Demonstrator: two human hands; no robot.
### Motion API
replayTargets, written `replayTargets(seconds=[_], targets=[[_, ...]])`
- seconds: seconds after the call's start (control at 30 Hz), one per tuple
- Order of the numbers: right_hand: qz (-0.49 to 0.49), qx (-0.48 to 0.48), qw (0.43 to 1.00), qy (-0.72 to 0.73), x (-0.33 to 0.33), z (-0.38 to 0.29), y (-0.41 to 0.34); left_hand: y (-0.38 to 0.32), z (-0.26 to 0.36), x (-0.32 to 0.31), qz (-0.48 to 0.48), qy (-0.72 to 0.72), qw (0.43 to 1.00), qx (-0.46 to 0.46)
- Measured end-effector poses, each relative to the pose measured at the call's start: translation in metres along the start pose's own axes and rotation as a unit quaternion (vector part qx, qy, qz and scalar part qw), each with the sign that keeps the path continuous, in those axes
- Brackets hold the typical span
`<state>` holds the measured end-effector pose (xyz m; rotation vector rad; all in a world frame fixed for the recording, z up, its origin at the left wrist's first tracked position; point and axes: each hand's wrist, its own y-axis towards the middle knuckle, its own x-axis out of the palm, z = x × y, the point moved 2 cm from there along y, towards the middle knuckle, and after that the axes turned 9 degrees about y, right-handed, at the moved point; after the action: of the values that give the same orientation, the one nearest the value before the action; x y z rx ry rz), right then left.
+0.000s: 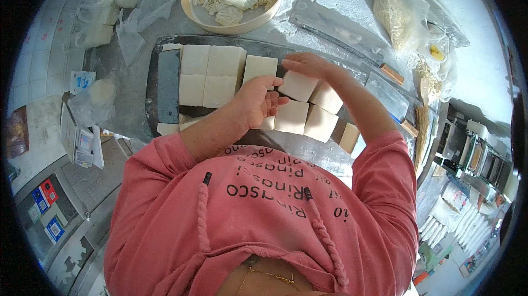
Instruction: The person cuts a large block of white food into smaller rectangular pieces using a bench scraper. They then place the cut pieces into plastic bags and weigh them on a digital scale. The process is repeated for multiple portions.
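Square stacks of pale dough sheets, like wonton wrappers, stand in front of me in a dark shallow tray (154,77). My left hand (262,100) is between the stacks, palm turned right, fingers spread and apparently holding nothing. Its thumb reaches across a single stack (260,65) at the back. My right hand (307,65) lies flat along the far edge of a slightly turned stack (298,86). More stacks (291,116) sit nearer my body. To the left is a closely packed block of stacks (212,75), beside a grey bar (169,85). My left forearm hides part of the near row.
A round sieve (233,28) holds dough scraps. A long wide-bladed knife (338,28) and a second blade (385,96) lie to the right, near a straw brush (420,131) and a bag of noodles (400,19). Plastic bags (97,98) lie left; a roller machine (480,156) stands far right.
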<state>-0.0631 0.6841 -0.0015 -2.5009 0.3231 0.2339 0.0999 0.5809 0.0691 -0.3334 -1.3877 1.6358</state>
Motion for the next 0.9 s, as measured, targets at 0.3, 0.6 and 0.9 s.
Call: replayTargets(seconds=[0.3,0.6,0.9], targets=[[-0.003,0.172,0.983,-0.057,-0.04,0.038,-0.028,0.013,-0.011,0.036,0.093,0.095,0.979,0.152],[-0.032,0.078,0.995,-0.045,-0.02,0.013,-0.034,0.07,-0.005,0.031,-0.025,-0.262,0.965,0.002],[0.006,0.055,0.994,0.09,-0.059,0.024,-0.01,0.102,0.022,0.063,-0.059,-0.321,0.945,0.031]])
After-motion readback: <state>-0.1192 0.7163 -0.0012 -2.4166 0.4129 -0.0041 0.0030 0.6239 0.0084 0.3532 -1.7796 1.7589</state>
